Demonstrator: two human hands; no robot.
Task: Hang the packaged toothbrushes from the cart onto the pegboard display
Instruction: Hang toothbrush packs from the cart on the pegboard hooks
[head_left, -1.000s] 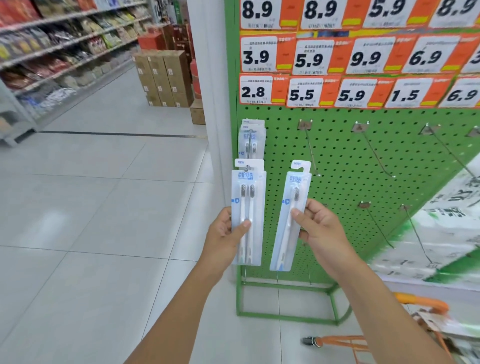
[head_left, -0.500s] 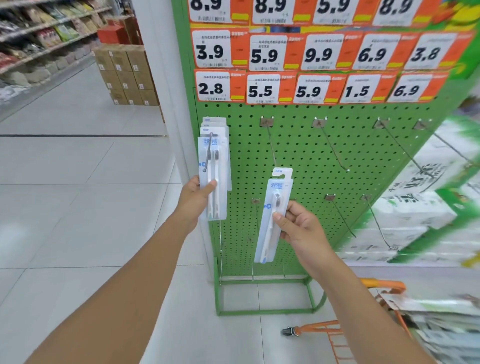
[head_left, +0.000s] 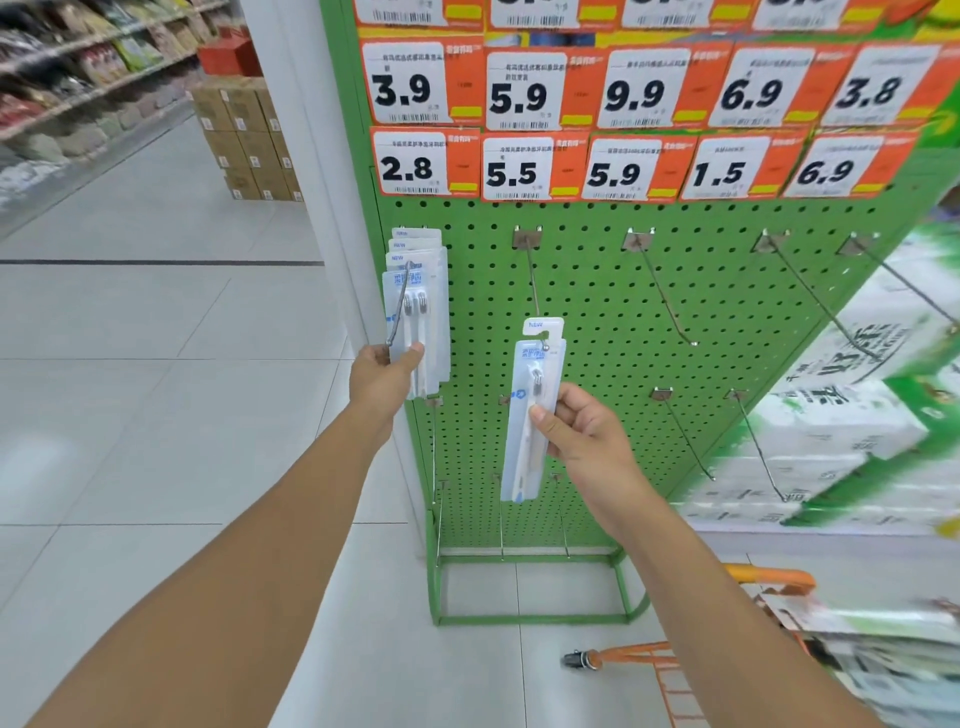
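Green pegboard (head_left: 597, 291): left hand (head_left: 382, 376) pinched a pack (head_left: 415, 332) on the far-left hook; right hand (head_left: 582, 431) gripped a second pack (head_left: 532, 410), whose hang-hole needed aligning with the hook tip (head_left: 544, 347).

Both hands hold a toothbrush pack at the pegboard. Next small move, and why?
Probably push the left hand's pack further back along the leftmost hook, then let go. That pack already seems threaded on the hook in front of the hanging packs, yet the hand still grips its lower part. The right hand's pack sits by the second hook's tip, not clearly on it.
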